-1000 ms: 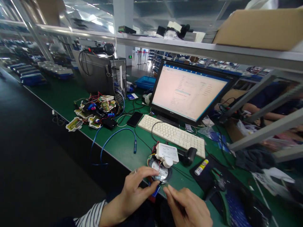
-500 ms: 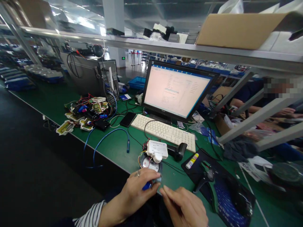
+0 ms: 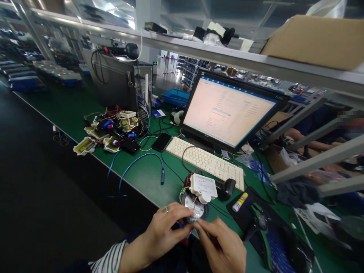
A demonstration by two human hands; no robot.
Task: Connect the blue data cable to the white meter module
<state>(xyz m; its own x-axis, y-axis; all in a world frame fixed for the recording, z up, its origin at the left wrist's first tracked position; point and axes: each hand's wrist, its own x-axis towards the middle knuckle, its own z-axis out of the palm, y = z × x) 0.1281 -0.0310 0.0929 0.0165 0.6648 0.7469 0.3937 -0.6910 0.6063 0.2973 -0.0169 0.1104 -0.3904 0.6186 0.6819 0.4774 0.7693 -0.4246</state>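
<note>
My left hand (image 3: 167, 229) is closed, thumb and index finger pinching a small bluish, see-through part (image 3: 192, 219) at the table's front edge. Against the near end of that part, my right hand (image 3: 220, 242) presses its thumb and forefinger together; whatever lies between them is hidden. Just beyond my fingers is a round dark device with a pale, labelled disc (image 3: 193, 204). A white plastic module (image 3: 203, 186) sits by its far side, with thin coloured wires running between them. Something blue shows partly beneath my left hand.
Behind the module lie a black barcode scanner (image 3: 227, 189) and a white keyboard (image 3: 206, 159) below a monitor (image 3: 230, 110). A glue stick (image 3: 240, 202) and green-handled pliers (image 3: 263, 231) are at right. Wired boards (image 3: 113, 131), a phone (image 3: 161, 141) and a blue cable (image 3: 136, 158) lie left.
My right fingertips have come up to the small part in my left hand; they were slightly apart from it. The view has shifted, and the module now appears farther right and lower.
</note>
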